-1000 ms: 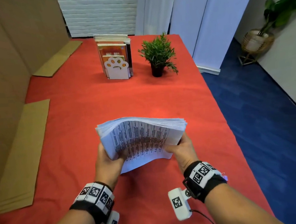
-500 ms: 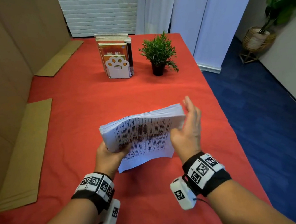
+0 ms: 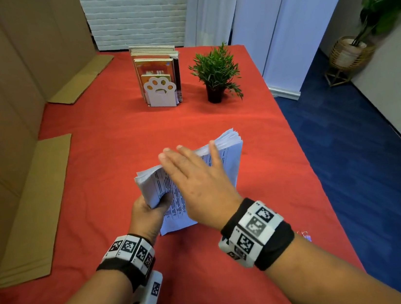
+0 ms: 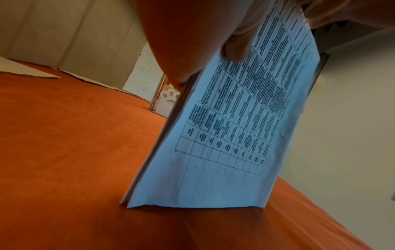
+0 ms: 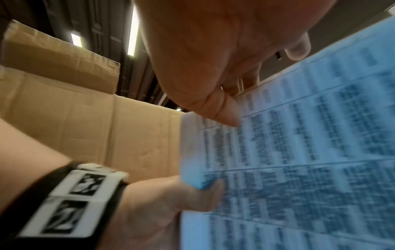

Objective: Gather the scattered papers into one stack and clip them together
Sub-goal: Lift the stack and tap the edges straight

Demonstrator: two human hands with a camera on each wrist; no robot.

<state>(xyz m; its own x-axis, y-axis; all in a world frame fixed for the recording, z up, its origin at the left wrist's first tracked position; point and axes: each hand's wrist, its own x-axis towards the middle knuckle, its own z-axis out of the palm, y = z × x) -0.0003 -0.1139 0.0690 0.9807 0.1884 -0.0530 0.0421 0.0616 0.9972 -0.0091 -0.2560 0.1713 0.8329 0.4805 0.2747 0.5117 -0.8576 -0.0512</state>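
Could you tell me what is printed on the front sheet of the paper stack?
A black ruled table of text on white paper stack, clearest in the left wrist view.

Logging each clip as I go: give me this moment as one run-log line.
phase: squaring stack | left hand: grips white printed paper stack standing on red tablecloth | right hand: flat on top edge | clip: not on

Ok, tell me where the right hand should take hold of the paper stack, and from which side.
Probably the right edge, coming in from the right. The paper stack stands on its bottom edge on the red tablecloth, and the left hand already grips its left edge. The right hand lies flat and open across the front sheet.
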